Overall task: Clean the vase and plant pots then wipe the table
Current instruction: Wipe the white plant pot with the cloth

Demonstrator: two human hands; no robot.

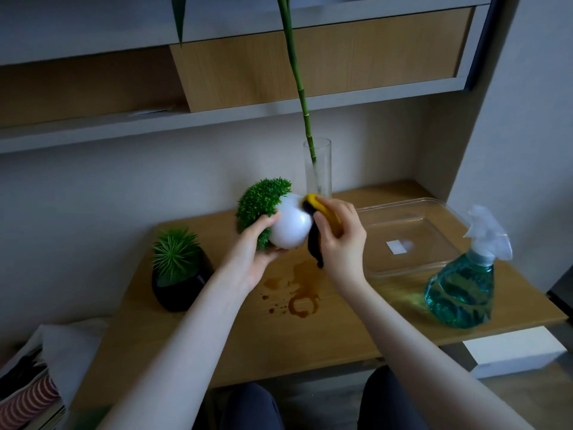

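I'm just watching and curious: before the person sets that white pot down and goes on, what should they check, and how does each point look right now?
1. White pot held securely: ok, the left hand grips it, tilted, above the table.
2. Cloth on the pot: ok, the right hand presses it against the pot's side.
3. Pot fully clean: cannot tell, its far side is hidden.
4. Landing spot dry: not ok, a brown spill lies directly below.
5. Black pot and glass vase upright: ok.
6. Spray bottle within reach: ok, it stands at the table's right edge.
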